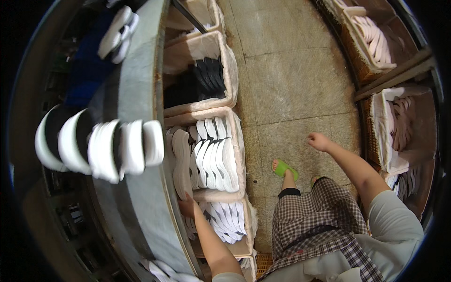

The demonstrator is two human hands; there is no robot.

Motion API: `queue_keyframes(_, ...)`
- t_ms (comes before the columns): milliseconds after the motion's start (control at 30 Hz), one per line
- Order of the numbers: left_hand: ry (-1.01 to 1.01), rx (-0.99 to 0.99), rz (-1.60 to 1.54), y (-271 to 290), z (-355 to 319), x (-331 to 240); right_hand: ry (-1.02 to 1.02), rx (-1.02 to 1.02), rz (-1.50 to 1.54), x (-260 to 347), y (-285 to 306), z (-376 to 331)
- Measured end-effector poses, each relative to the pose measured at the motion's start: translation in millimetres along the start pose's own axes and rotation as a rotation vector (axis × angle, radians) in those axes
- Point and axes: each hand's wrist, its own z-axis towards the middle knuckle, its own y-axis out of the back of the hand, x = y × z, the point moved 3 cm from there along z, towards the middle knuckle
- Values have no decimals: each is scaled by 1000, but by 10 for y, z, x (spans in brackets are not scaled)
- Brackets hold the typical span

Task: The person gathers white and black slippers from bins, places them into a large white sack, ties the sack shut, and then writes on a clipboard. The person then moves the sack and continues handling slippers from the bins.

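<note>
Soles (pixel 104 148) are already sitting on the bench (pixel 145 221), others remaining in the basket (pixel 241 155); my left hand (pixel 187 207), grip closure unclear, is touching an edge-side sole (pixel 181 164), my right hand (pixel 319 142) hanging loosely curled, seemingly empty.

Floor (pixel 300 89) softly lit; far left dim; straight edges bend (the corners black).

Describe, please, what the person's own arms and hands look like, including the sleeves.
The left hand and right hand show no gloves, and no watch or bracelet is visible. The short, pale grey-green fabric right sleeve leaves the right forearm bare; only part of a similarly pale left sleeve shows at the picture's lower edge.
</note>
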Motion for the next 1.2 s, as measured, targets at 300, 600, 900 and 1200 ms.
queue_keyframes(300,-603,87,167,-1445,1173,-371,201,-11,245,1748,-1297,2309)
queue_keyframes(600,1055,310,-779,-1925,-1334,356,-271,452,1280,2416,-1415,3203)
queue_keyframes(900,1363,199,-1089,-2189,-2039,39,96,-47,1099,2590,-870,2343)
queue_keyframes(1200,1404,279,-1630,-2749,-1986,319,502,529,353,3330,-416,1035)
